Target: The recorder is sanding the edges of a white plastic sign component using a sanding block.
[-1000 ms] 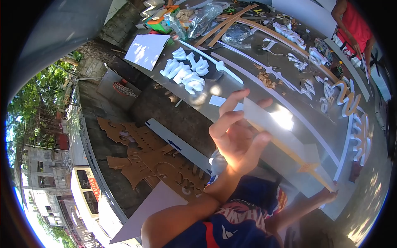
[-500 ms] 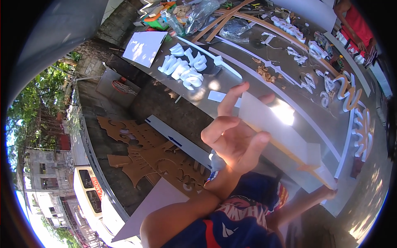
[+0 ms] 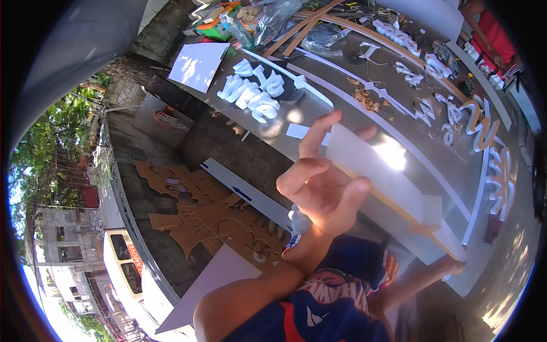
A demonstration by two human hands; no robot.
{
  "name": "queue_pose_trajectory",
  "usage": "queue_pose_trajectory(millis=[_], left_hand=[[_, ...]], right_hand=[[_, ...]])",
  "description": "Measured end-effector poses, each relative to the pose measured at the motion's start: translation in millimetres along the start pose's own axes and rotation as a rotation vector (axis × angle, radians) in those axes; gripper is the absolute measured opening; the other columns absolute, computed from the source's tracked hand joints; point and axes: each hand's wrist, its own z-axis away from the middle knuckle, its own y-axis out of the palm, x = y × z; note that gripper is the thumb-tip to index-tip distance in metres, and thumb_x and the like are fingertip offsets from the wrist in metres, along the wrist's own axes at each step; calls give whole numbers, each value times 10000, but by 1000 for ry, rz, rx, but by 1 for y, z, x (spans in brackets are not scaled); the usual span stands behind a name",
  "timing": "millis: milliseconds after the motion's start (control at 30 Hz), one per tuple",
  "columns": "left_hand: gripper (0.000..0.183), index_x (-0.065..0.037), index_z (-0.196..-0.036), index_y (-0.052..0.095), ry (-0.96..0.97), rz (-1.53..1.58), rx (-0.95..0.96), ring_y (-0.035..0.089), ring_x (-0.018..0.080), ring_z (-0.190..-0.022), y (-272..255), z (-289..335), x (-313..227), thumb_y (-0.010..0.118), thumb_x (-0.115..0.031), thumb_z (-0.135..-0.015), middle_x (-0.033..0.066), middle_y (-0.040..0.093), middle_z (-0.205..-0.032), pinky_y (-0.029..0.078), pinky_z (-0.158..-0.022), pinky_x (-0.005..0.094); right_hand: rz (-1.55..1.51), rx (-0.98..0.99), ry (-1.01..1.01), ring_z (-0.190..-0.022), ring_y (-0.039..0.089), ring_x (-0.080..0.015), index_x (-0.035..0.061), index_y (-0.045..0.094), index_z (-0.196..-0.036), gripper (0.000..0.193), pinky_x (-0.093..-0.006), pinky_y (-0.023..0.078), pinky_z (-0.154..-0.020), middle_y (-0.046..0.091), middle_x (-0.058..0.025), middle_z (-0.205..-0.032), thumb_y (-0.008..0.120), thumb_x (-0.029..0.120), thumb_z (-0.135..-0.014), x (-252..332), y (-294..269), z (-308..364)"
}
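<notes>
A long flat white strip with a tan edge and a diamond-shaped widening near its lower end is held up in front of me. My left hand is closed around its upper left part, thumb along the tan edge; one fingertip shows beyond the strip. My right hand pinches the narrow lower right end; its fingers are partly hidden. Similar white strips with diamond shapes lie on the grey table beyond.
White cut letters and a white panel lie at the table's left. Several shaped letters stand at the right. Brown cut-out panels lie lower left. A person in red is at the far right.
The strip and my left hand have shifted very slightly left. My grip on the strip looks the same. The person in red has moved an arm a little.
</notes>
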Motion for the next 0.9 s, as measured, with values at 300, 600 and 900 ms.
queue_pose_trajectory(millis=[300,600,900], left_hand=[[468,-72,-1164,320,-28,-14,-12,347,444,-1314,-2,3,0,624,38,-826,399,282,-1363,494,-933,589],[472,-88,-1159,321,-4,-49,-105,368,428,-1305,3,5,0,644,13,-831,363,263,-1389,483,-945,599],[466,-129,-1200,310,26,-125,-72,523,453,-1154,-2,4,1,622,-42,-865,331,247,-1418,557,-840,542]], right_hand=[[-60,-8,37,-803,588,-294,-77,423,-1048,408,-468,441,-867,556,-167,-907,288,298,-961,2,-2,-3],[-15,62,-19,-813,590,-281,-79,403,-1068,422,-454,447,-854,542,-154,-911,268,309,-972,0,3,12],[-80,-13,1,-826,586,-285,-79,401,-1073,421,-451,451,-850,536,-162,-908,265,307,-974,0,6,7]])
